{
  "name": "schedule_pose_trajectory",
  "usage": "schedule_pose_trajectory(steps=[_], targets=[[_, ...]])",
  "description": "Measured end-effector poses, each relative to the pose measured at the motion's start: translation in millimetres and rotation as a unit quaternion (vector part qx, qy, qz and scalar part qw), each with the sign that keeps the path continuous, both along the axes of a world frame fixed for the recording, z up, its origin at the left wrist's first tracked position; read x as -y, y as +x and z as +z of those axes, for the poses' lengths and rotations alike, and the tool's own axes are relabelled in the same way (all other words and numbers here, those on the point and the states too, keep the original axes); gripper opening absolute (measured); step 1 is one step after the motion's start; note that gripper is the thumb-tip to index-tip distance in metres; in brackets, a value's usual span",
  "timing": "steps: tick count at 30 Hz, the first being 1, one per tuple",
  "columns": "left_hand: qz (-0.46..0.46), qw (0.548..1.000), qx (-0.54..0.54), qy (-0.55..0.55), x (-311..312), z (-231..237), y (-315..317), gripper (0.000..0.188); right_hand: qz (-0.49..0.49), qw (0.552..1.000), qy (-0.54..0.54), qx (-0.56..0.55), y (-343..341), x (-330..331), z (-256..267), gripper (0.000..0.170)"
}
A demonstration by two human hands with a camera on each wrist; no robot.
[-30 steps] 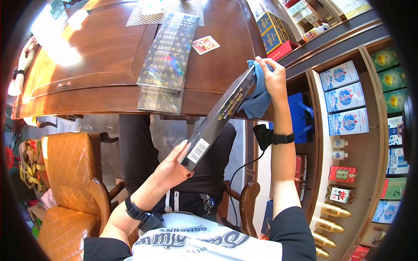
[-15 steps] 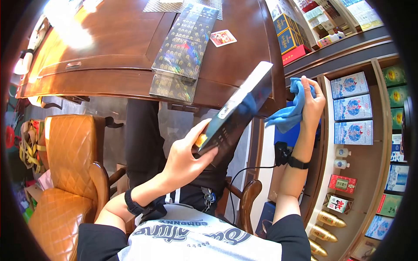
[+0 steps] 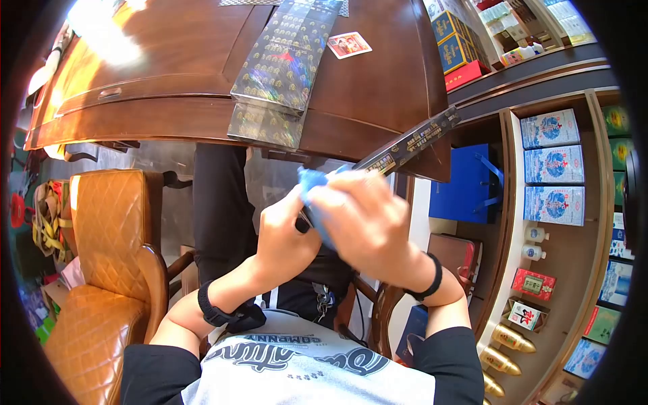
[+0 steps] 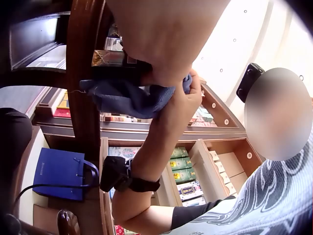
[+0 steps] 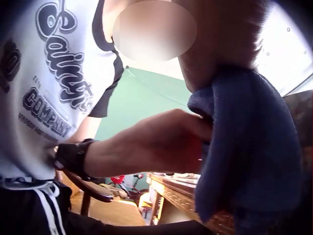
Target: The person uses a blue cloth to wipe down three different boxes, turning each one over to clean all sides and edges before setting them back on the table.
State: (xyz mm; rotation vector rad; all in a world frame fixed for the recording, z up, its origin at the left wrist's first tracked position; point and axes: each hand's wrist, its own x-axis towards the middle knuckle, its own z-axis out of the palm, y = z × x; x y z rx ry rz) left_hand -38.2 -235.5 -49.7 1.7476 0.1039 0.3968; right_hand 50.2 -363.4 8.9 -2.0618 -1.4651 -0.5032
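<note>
My left hand [image 3: 287, 233] grips the near end of a long, slim black box [image 3: 413, 144] with gold lettering along its side. The box slants up and right, its far end over the desk's corner. In my right hand [image 3: 368, 219] is a blue cloth [image 5: 254, 147], bunched at that same near end, close beside the left fingers. Blur and the right hand hide part of the box and cloth in the head view. From the left wrist view, the cloth [image 4: 129, 98] hangs below the dark box.
On the wooden desk [image 3: 378, 88] lie two stacked patterned black boxes [image 3: 287, 64] and a red-and-white card [image 3: 349, 45]. A brown padded chair [image 3: 111, 236] stands at left. To the right are shelves with blue-white boxes [image 3: 553, 165], gold bullet-shaped bottles [image 3: 513, 337] and a blue bag [image 3: 462, 182].
The right hand has brought the cloth from the far right down to the box's near end. The box has turned, its far end swinging right.
</note>
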Motion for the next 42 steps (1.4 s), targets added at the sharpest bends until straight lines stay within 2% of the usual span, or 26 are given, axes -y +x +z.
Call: schedule_pose_trajectory(steps=[4, 6, 9, 12, 15, 17, 20, 21, 22, 23, 25, 27, 31, 34, 39, 42], targets=[[-0.006, 0.998, 0.026, -0.051, 1, 4, 3, 0.052, -0.132, 0.990, 0.003, -0.042, 50, 25, 7, 0.028], [-0.013, 0.998, 0.035, -0.059, 2, 4, 4, 0.051, -0.197, 0.980, 0.011, -0.040, 79, 43, 9, 0.018], [-0.021, 0.996, 0.083, 0.027, -1, 5, 7, 0.054, -0.310, 0.948, 0.036, -0.064, 120, 75, 4, 0.012], [-0.033, 0.996, 0.080, 0.036, -2, 5, 7, 0.055, -0.338, 0.936, 0.066, -0.066, 139, 88, 0, 0.013], [-0.038, 0.998, 0.042, 0.002, -1, 9, 5, 0.054, -0.379, 0.925, 0.028, -0.026, 125, 76, 1, 0.014], [-0.040, 0.998, 0.041, 0.015, -2, 10, 4, 0.051, -0.322, 0.946, 0.023, -0.020, 99, 62, 0, 0.014], [-0.046, 0.999, 0.006, 0.006, -2, 12, 2, 0.049, -0.180, 0.983, -0.014, 0.018, 44, 34, 6, 0.022], [-0.050, 0.999, -0.012, -0.001, -1, 13, 2, 0.049, -0.157, 0.988, -0.004, -0.009, 24, 24, 5, 0.025], [-0.035, 0.999, 0.024, 0.028, 0, 14, 3, 0.050, -0.135, 0.988, 0.001, -0.068, 8, 20, 5, 0.029], [-0.034, 0.998, 0.026, 0.042, 1, 12, 2, 0.051, -0.112, 0.990, -0.007, -0.081, -4, 15, 7, 0.029], [-0.028, 0.997, 0.030, 0.070, -2, 6, -3, 0.052, -0.080, 0.996, 0.011, -0.030, -6, 12, -5, 0.028], [-0.047, 0.997, 0.022, 0.052, -5, 6, -2, 0.056, -0.071, 0.996, 0.005, -0.058, 6, 16, 0, 0.027], [-0.063, 0.996, 0.039, 0.039, -8, 6, 1, 0.062, -0.214, 0.976, -0.016, -0.038, 62, 40, 7, 0.022], [-0.067, 0.994, 0.055, 0.060, -6, 7, 2, 0.059, -0.337, 0.938, 0.037, -0.070, 109, 67, 4, 0.013], [-0.065, 0.993, 0.065, 0.072, -6, 6, 2, 0.051, -0.383, 0.915, 0.108, -0.069, 151, 92, -4, 0.014], [-0.064, 0.994, 0.065, 0.057, -5, 4, 1, 0.049, -0.371, 0.884, 0.148, -0.245, 170, 105, -13, 0.012]])
